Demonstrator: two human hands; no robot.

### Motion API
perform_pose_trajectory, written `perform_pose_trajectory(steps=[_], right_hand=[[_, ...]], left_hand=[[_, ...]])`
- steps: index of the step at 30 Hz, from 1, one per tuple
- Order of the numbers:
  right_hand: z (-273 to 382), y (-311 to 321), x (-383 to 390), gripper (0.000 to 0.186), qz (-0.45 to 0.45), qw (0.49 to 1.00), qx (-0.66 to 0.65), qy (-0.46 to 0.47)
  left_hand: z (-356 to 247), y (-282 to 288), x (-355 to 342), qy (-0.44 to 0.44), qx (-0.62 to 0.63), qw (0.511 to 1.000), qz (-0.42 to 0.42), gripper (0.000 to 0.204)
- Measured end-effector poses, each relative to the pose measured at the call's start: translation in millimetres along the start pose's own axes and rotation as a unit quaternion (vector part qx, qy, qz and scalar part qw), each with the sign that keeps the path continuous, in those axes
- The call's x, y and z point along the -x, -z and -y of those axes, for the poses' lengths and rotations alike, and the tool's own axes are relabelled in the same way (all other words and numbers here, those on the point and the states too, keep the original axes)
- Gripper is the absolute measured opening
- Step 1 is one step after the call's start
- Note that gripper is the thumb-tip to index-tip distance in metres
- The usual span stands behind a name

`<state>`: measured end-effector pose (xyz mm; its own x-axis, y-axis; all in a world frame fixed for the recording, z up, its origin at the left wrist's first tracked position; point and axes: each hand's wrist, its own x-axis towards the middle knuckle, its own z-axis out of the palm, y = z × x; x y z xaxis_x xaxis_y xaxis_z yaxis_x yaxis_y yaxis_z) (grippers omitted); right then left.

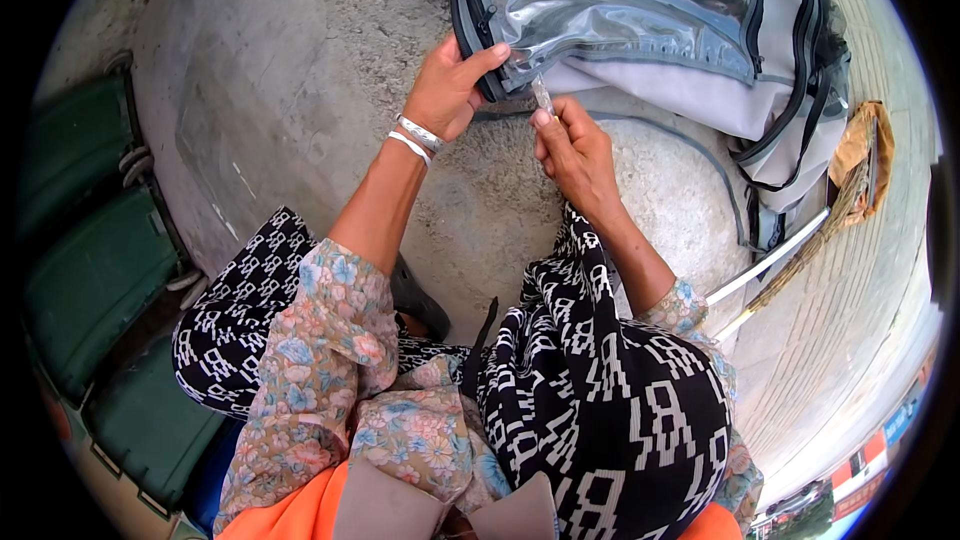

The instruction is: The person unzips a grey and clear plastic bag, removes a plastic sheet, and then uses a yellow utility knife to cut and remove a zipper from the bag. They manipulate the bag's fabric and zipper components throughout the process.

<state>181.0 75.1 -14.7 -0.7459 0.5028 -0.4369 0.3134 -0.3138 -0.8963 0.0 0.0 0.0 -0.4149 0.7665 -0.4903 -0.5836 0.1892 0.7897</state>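
Observation:
A grey bag (655, 75) with a clear plastic panel and dark zips lies on the concrete ahead of me. My left hand (445, 90) is closed on its near left corner, with the thumb on top beside the zip. In my right hand (582, 155), a narrow, shiny, clear-and-silver strip (542, 96) is pinched between thumb and fingers. Its upper end meets the bag's lower edge; I cannot tell whether it is joined to the bag or a separate piece. A grey strap (690, 135) trails from the bag across the ground at the right.
Several dark green plastic panels (95, 285), resembling bin lids, line the left side. At the right, a broom (858, 175) with a pale stick lies beside the bag. My knees in black-and-white patterned cloth (610, 370) flank the near ground, where a dark shoe (420, 298) shows.

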Motion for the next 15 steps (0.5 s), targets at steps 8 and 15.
perform_pose_trajectory(steps=[8, 15], right_hand=[[-13, 1, 1, 0.032, 0.008, 1.0, 0.016, 0.016], [-3, -5, 1, 0.03, 0.053, 0.998, -0.027, -0.011]], left_hand=[[12, 8, 5, 0.037, 0.047, 0.998, 0.014, 0.036], [11, 13, 5, 0.043, 0.062, 0.997, 0.011, 0.024]])
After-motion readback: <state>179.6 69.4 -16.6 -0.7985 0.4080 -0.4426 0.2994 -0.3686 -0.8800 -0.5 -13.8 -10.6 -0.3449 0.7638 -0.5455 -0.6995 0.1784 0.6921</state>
